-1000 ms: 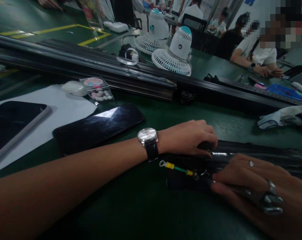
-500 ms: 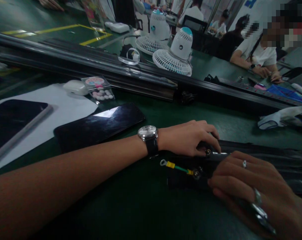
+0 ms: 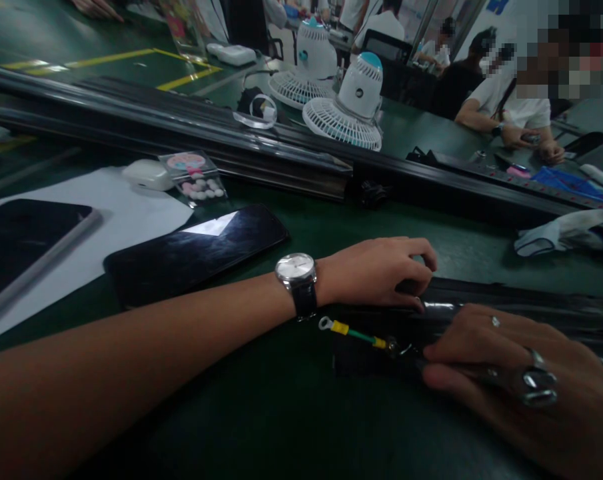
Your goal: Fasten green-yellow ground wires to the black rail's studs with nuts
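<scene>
Black bar [image 3: 506, 313] lies along the counter [image 3: 261, 413], pinned under both hands. Left hand [image 3: 381, 273] curls its grip over the bar's top edge; right hand [image 3: 516, 373] lies flat, grip loose, fingertips beside the green-yellow wire [image 3: 354, 331]. Steady downward pressure seems best. Bare counter lies nearer than the grip; a phone [image 3: 196, 253] lies left, a rail [image 3: 281, 160] beyond.

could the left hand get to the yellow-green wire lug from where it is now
Probably yes. The left hand rests on the black part just above the wire, whose ring lug lies bare on the green table. The right hand sits at its far end, not over it.
</scene>
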Motion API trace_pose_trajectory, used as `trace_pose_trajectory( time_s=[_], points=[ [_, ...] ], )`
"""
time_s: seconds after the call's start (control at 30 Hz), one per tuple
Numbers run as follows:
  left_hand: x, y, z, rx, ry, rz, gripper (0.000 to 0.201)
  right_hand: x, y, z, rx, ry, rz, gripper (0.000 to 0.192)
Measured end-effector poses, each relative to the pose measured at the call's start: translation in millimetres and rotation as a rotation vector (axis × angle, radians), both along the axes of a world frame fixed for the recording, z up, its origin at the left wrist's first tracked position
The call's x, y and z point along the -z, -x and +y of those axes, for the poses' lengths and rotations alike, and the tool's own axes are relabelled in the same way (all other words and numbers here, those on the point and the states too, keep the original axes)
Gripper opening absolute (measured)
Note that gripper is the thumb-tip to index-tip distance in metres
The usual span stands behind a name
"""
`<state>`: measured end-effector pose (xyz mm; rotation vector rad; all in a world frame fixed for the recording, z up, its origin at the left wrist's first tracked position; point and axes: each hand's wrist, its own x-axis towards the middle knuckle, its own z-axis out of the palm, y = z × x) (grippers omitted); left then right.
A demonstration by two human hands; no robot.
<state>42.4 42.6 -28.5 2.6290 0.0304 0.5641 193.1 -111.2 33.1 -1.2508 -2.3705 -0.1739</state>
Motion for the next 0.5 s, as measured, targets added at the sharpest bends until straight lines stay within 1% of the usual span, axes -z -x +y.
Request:
trace_pose_trajectory(
  time_s=[0.1,0.17,0.27,0.33,0.4,0.5],
  points=[
    [0.1,-0.7,-0.4,-0.004,-0.039,-0.010,0.011,1.5,1.5,0.0,-0.048,0.026,0.002,0.039],
    [0.6,-1.0,-0.7,0.008,-0.054,-0.016,0.011,3.0,2.4,0.3,-0.056,0.049,0.014,0.036],
    [1.4,-1.3,-0.3,0.023,-0.052,-0.019,0.009,5.9,0.2,0.1,-0.121,0.112,0.052,0.025],
    [1.4,-1.2,0.7,0.027,-0.035,-0.013,0.007,6.8,-4.2,-0.2,-0.191,0.158,0.060,0.016],
    [0.5,-0.7,1.7,0.044,-0.002,-0.004,0.004,5.5,-9.6,0.0,-0.236,0.191,0.040,0.012],
    [-2.2,0.4,2.6,0.072,0.054,0.012,0.015,0.1,-14.7,1.3,-0.256,0.178,0.023,0.011]
  ],
)
